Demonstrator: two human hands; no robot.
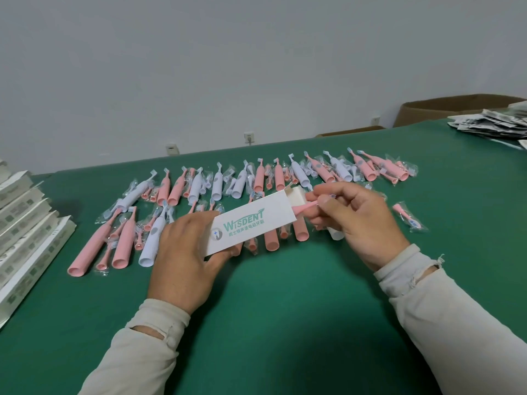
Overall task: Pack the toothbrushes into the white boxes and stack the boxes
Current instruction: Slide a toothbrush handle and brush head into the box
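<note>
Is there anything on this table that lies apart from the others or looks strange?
One bagged pink brush head lies alone on the green table, right of the right hand, apart from the toothbrush rows. Both sleeves' cuffs look torn.

You face a plain pale wall [228, 52] filling the upper frame, with three sockets [249, 136] low along it. A green table [285, 309] covers the lower frame. Brown cartons [445, 108] stand at upper right behind it.
</note>
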